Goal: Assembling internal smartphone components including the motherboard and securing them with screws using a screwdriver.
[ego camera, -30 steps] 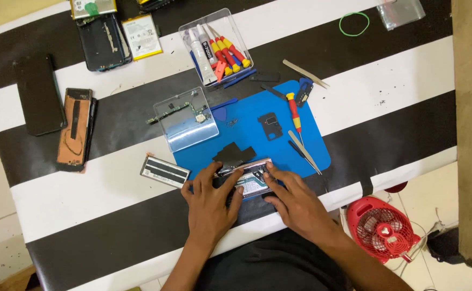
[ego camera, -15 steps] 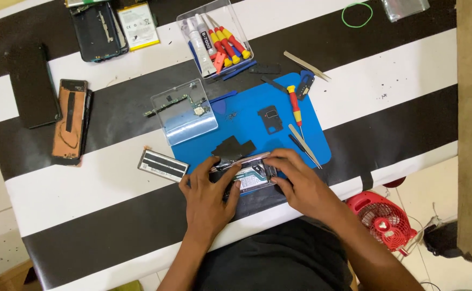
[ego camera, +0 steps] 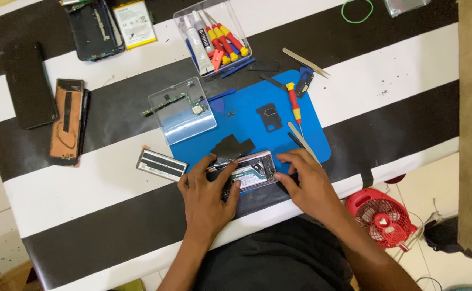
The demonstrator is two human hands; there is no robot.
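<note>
The opened phone [ego camera: 242, 172] lies at the near edge of the blue mat [ego camera: 311, 134], its back off and its inner parts showing, with its long axis running left to right across the person's front, tilted slightly up to the right. Both hands are on it, one at each end. The left hand [ego camera: 206, 196] covers the phone's left end and near side, fingers curled over the frame and thumb across the near edge, clamping it in a loose grip. The right hand [ego camera: 307, 180] rests at the phone's right end, fingers nearly flat and spread, fingertips touching the end of the frame; whether it grips anything cannot be told. Just beyond the phone lies a flat black cover piece [ego camera: 231, 146]. Left of the phone, off the mat, lies a small striped slab [ego camera: 161, 164]. Right of the phone, a pair of tweezers [ego camera: 302, 141] lies on the mat, just beyond the right hand's fingers.
</note>
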